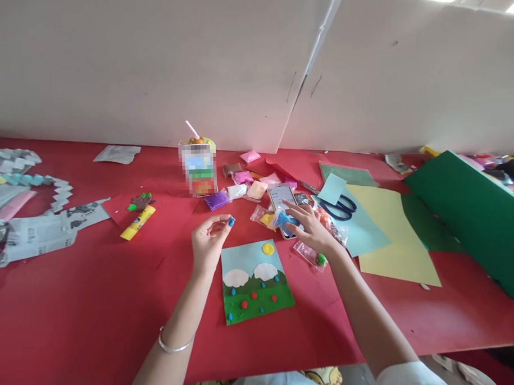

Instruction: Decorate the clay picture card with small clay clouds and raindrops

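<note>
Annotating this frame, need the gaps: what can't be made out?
All in the head view:
- phone text: too small and blurred
- standing craft piece: front pixelated
- scissors: blades partly hidden by small blue paper
- green panel: cut off by right edge
- right hand, any grip on blue packet: fingers obscure contact

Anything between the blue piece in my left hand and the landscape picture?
Nothing visible: only red tabletop shows between the blue piece and the picture. The phone and blue packet lie to the right, by the right hand.
</note>
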A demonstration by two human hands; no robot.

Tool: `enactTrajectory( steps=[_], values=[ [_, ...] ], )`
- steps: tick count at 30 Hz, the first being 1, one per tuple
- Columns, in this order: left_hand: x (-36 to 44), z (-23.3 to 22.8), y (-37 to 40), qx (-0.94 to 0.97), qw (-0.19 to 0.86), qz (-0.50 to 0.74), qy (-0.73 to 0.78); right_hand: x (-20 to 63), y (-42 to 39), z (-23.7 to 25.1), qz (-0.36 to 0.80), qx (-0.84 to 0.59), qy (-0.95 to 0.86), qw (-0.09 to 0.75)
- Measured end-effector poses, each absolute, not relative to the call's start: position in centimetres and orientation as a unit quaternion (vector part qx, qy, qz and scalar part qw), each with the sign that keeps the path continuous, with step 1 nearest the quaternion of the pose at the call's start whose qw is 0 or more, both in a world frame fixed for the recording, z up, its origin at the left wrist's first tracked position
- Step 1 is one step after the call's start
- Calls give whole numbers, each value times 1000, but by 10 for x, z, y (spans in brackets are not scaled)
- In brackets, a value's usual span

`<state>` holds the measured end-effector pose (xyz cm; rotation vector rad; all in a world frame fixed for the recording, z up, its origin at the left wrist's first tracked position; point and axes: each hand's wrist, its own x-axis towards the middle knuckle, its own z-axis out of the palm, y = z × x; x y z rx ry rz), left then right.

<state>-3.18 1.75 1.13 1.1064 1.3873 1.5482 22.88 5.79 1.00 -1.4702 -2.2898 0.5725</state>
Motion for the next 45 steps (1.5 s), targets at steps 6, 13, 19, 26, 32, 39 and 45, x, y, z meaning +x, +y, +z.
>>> enactTrajectory(
  steps=[6,13,19,26,32,39,45],
  values=[
    [-31,10,17,424,397,605,545,234,58,14,193,-527,-808,178],
    [-32,5,18,437,381,599,552,252,18,36,209,-475,-835,186],
    [-25,6,15,465,399,582,535,281,-23,20,215,-517,-824,85],
    [-17,-3,14,509,416,527,539,275,7,17,169,-561,-779,224],
    [-20,-12,20,517,394,524,550,269,38,-9,135,-544,-770,306],
    [-19,-19,26,555,364,484,571,275,36,-22,111,-517,-797,292],
    [-22,-24,32,527,367,467,607,277,44,-30,73,-521,-802,282]
  ],
)
